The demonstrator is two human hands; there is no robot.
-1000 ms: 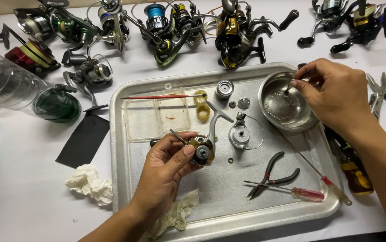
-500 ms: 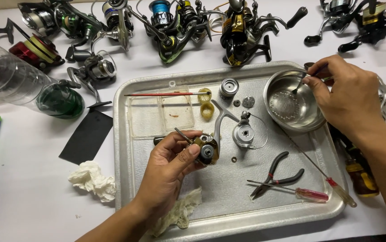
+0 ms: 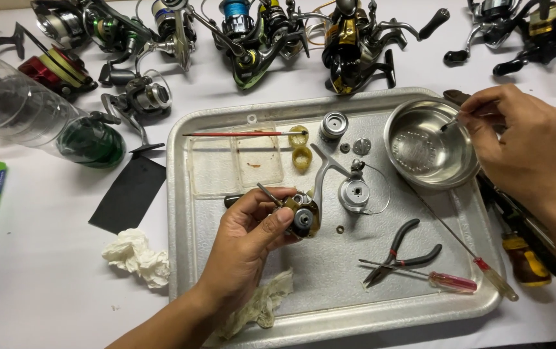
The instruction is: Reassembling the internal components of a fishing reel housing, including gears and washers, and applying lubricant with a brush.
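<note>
**Reel body in one hand, tool dipping into the bowl**

The left hand (image 3: pixel 249 236) is over the middle of the tray (image 3: pixel 181 213), fingers curled tight around a small reel body (image 3: pixel 302 218), thumb pressed on its near side, the open gear side facing up. A silver arm (image 3: pixel 323 174) of the reel sticks out toward the tray's far edge.

Over at the tray's far right corner, the right hand (image 3: pixel 526 145) pinches a thin tool (image 3: pixel 449 123), fingertips closed on it, its tip hanging inside the steel bowl (image 3: pixel 430 152). What the tip carries, if anything, is too small to tell; it may be a brush or a pick.

My read: this is the pick-up step, something being taken from the bowl for the open reel body. The next move calls for a steady carry across the tray to the left hand, with the body held still and its open face kept up so the tip can land in the housing.

Around them on the tray: a rotor (image 3: pixel 354 194) just right of the reel body, a spool cap (image 3: pixel 333 125) near the far edge, two yellow rings (image 3: pixel 300 147), a clear parts box (image 3: pixel 236 165) with a red brush (image 3: pixel 236 134) along its far side, pliers (image 3: pixel 402 252) and a red screwdriver (image 3: pixel 442 281) toward the near right corner. A rag (image 3: pixel 262 307) lies under the left wrist. More reels (image 3: pixel 355 45) line the table's far edge.
</note>
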